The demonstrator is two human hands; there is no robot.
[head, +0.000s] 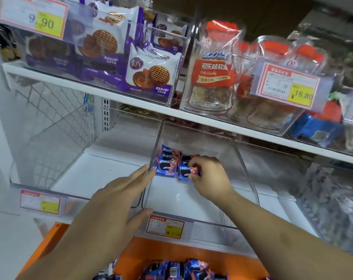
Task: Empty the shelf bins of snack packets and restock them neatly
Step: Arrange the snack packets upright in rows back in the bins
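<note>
A clear plastic bin (191, 221) stands in the middle of the lower shelf. Several small blue snack packets (166, 163) lie in rows at its back. My right hand (210, 173) reaches into the bin and pinches the front right packet (186, 173) of the group. My left hand (123, 190) is flat with straight fingers against the bin's left wall, its fingertips near the packets and its thumb at the front rim. More blue packets (177, 269) are heaped in an orange container (143, 253) below the shelf.
A second clear bin (46, 150) with no packets in view sits to the left. A bin of dark wrapped snacks (333, 201) stands to the right. The upper shelf holds bins of purple biscuit packs (149, 73) and red candy bags (212, 73) with price tags.
</note>
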